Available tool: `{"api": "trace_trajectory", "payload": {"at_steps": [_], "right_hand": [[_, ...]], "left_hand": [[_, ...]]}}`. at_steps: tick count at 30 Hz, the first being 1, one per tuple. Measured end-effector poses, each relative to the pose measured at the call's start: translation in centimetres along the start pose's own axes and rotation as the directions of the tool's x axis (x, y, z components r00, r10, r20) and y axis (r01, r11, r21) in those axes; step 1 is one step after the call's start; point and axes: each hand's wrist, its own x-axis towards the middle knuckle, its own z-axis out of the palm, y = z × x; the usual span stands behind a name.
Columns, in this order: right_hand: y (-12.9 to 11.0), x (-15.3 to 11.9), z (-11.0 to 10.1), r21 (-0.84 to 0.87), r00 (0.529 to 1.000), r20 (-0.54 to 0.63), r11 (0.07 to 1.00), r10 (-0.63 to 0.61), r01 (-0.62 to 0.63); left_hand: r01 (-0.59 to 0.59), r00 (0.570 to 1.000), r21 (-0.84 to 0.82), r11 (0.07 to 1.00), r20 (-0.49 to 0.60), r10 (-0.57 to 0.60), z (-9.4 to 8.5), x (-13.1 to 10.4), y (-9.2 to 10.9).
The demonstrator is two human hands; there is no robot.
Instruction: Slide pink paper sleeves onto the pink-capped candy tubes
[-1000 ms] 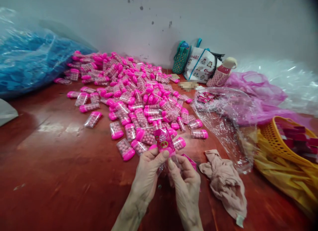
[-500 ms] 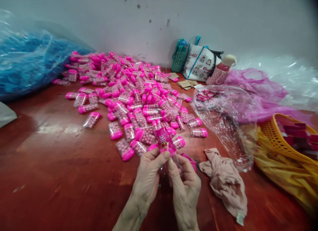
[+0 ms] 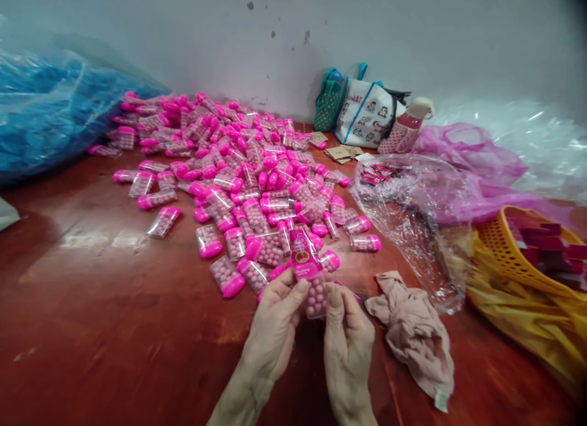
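Between my hands is a small clear candy container (image 3: 315,299) of round pink candies, its upper part covered by a pink printed sleeve (image 3: 303,253). My left hand (image 3: 274,325) grips its left side, thumb across the front. At its right edge, my right hand (image 3: 348,340) has thumb and fingers pinched on the container. Just beyond lies a large heap of similar containers (image 3: 257,215) with bright pink caps. Partly hidden behind my right hand, more pink printed material shows on the table.
A crumpled pinkish cloth (image 3: 415,334) lies right of my hands on the red table (image 3: 137,352). Farther right are a clear plastic bag (image 3: 413,230) with pink sleeves and a yellow basket (image 3: 509,246). Bags and a bottle (image 3: 415,117) stand by the wall; a blue-filled sack (image 3: 59,114) is left.
My right hand's thumb and fingers have shifted right to the container's edge, uncovering the candies in its lower part. My left hand keeps its grip. The view has shifted slightly.
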Motion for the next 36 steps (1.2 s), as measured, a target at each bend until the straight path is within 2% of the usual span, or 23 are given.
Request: {"api": "trace_trajectory", "payload": {"at_steps": [2,4,6,8,11,15,17,22,26,30,33,34,36], "right_hand": [[-0.2,0.6,-0.7,-0.138,0.990,-0.059,0.983,-0.130,0.121],[-0.3,1.3,-1.2,-0.166,0.982,-0.058,0.972,-0.180,0.168],[-0.4,1.8,-1.5,-0.081,0.993,0.028,0.989,-0.119,0.120],[-0.4,2.0,-1.5,0.025,0.994,0.113,1.000,-0.009,0.006],[-0.2,1.4,-1.0,0.135,0.986,0.114,0.981,0.125,-0.140],[0.4,-0.1,0.7,0.237,0.982,0.005,0.954,0.188,-0.184],[0.7,-0.7,1.3,0.248,0.978,-0.011,0.948,0.207,-0.198],[0.6,-0.7,1.0,0.349,0.955,0.091,0.889,0.283,-0.296],[-0.1,0.3,0.1,0.501,0.891,0.058,0.759,0.450,-0.416],[-0.7,1.3,-0.6,0.600,0.854,0.091,0.657,0.511,-0.457],[-0.8,1.5,-0.7,0.597,0.843,0.058,0.658,0.535,-0.459],[-0.8,1.4,-0.6,0.580,0.845,0.051,0.673,0.532,-0.459],[-0.6,1.2,-0.2,0.545,0.855,0.037,0.706,0.518,-0.451]], "left_hand": [[-0.015,1.000,0.086,0.996,0.002,0.015,-0.2,0.0,-0.1],[-0.034,0.999,0.222,0.975,0.036,0.026,-0.4,-0.2,-0.3],[-0.077,0.997,0.370,0.926,0.024,0.073,-0.5,-0.4,-0.6],[-0.111,0.990,0.484,0.868,-0.021,0.139,-0.4,-0.7,-0.8],[-0.150,0.978,0.562,0.813,-0.037,0.206,-0.2,-1.0,-1.0],[-0.185,0.958,0.564,0.805,-0.077,0.274,-0.1,-0.9,-1.0],[-0.166,0.958,0.543,0.823,-0.111,0.266,0.0,-0.8,-0.8],[-0.133,0.968,0.490,0.862,-0.124,0.219,0.2,-0.6,-0.6],[-0.100,0.988,0.446,0.890,-0.058,0.140,0.3,-0.4,-1.0],[-0.029,0.998,0.362,0.932,0.067,0.005,0.4,-0.4,-1.3],[0.048,0.985,0.333,0.942,0.143,-0.100,0.4,-0.4,-1.5],[0.039,0.986,0.341,0.939,0.137,-0.091,0.4,-0.5,-1.6],[-0.037,0.996,0.375,0.926,0.090,0.003,0.3,-0.5,-1.8]]}}
